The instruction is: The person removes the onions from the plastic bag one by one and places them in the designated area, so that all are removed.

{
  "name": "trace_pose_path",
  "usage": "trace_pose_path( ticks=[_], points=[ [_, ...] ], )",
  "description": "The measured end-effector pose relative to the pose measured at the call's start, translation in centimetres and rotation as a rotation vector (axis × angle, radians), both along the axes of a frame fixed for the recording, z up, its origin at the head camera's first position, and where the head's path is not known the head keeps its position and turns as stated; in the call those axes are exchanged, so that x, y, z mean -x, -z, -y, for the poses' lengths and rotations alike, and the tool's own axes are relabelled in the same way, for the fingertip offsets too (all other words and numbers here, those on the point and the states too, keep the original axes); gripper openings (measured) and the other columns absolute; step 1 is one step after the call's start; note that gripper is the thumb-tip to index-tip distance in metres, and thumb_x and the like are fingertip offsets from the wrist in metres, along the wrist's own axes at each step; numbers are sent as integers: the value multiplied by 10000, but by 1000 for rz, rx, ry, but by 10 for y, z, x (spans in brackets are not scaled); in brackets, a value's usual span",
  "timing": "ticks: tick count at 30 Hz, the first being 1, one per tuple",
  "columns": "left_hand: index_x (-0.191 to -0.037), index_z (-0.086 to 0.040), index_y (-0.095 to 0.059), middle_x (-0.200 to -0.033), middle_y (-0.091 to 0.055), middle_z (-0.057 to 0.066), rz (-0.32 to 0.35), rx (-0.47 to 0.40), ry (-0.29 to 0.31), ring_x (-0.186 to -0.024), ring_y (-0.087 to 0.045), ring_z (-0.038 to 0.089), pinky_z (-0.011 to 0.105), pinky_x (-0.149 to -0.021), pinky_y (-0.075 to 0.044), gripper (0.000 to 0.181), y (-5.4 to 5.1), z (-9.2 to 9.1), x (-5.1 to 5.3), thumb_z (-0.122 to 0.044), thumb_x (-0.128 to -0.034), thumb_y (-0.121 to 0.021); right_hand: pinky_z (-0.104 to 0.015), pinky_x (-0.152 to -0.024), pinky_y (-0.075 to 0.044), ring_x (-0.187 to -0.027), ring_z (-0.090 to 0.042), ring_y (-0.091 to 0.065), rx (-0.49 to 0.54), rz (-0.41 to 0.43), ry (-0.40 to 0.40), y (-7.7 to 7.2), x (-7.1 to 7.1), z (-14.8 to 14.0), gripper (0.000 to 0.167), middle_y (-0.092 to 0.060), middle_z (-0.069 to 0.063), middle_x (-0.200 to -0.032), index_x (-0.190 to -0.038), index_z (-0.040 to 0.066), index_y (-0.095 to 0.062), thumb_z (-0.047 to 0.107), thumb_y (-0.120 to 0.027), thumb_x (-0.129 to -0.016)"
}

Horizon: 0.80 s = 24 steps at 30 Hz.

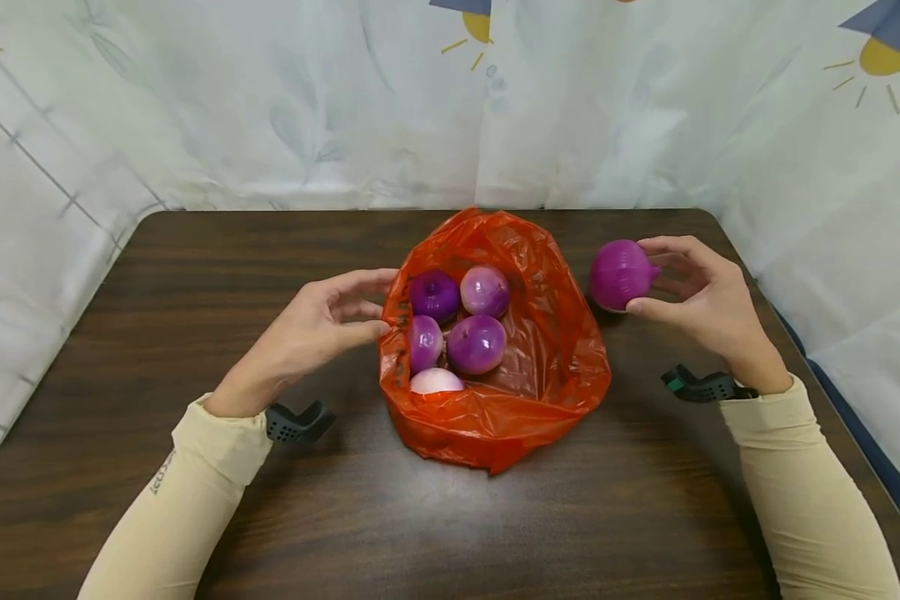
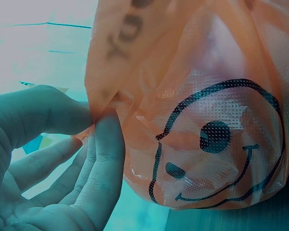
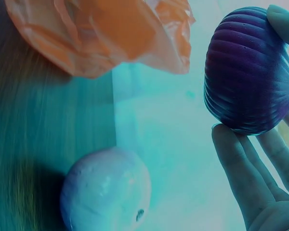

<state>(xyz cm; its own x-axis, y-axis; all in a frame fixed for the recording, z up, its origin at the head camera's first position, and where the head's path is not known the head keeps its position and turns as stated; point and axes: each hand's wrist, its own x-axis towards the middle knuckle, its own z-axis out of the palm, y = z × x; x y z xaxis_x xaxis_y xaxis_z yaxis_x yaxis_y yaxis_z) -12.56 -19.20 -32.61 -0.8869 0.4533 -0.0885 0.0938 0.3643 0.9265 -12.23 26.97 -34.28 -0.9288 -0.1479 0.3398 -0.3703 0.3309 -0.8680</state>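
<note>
An open red plastic bag (image 1: 495, 425) stands on the table with several purple onions (image 1: 477, 344) inside, one of them paler (image 1: 437, 382). My left hand (image 1: 307, 333) pinches the bag's left rim between thumb and fingers; the left wrist view shows this grip (image 2: 62, 159) beside a smiling face printed on the bag (image 2: 212, 149). Right of the bag, my right hand (image 1: 708, 300) holds a ribbed purple onion (image 1: 619, 275) between thumb and fingertips, its pointed end toward the palm. In the right wrist view, this onion (image 3: 245, 72) is clear of the bag (image 3: 115, 33).
Another round onion (image 3: 106, 190) rests on the table in the right wrist view; the head view does not clearly show it. The dark wooden table (image 1: 157, 333) ends at a pale patterned curtain (image 1: 307, 108) behind and at both sides.
</note>
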Motion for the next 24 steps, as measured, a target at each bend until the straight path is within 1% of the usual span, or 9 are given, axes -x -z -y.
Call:
trace_pose_path(
  ticks=[3,6,13,18,24],
  points=[
    [-1505,-209,-534,-1471,-598,49,1,-1,-6,-1118,-698,160,271,-886,-610,582,0,0,0,-128,-963,-729,-129,-897,-567,-1094,-111,-690,97,-7,-30,1,3,-5,688,-655,-46,-1294,-1382,-23,-596,-220,-781,-749],
    [-1495,-223,-544,-1462,-608,37,5,0,-14,-1127,-696,162,267,-886,-606,574,1,0,1,-139,-960,-735,-142,-879,-578,-1092,-117,-695,166,-14,-43,3,4,-11,688,-653,-61,-1299,-1378,-48,-590,-252,-758,-743],
    [-1508,-199,-526,-1466,-597,43,1,9,6,-1139,-689,169,255,-891,-600,579,1,1,1,-151,-968,-728,-153,-865,-587,-1108,-138,-676,245,14,-25,4,7,-23,683,-645,-76,-1322,-1399,-53,-567,-260,-728,-769],
    [-1508,-206,-526,-1466,-598,36,4,19,5,-1142,-684,164,248,-893,-595,581,0,0,1,-160,-966,-732,-158,-873,-587,-1090,-135,-687,289,31,0,6,8,-31,656,-665,-72,-1323,-1393,-62,-568,-262,-711,-785],
    [-1507,-215,-529,-1467,-600,35,6,15,-2,-1133,-690,149,249,-886,-594,579,0,0,0,-148,-967,-729,-146,-827,-591,-1039,-106,-717,325,57,35,12,12,-39,622,-675,-49,-1321,-1385,-25,-597,-229,-716,-810]
  ],
)
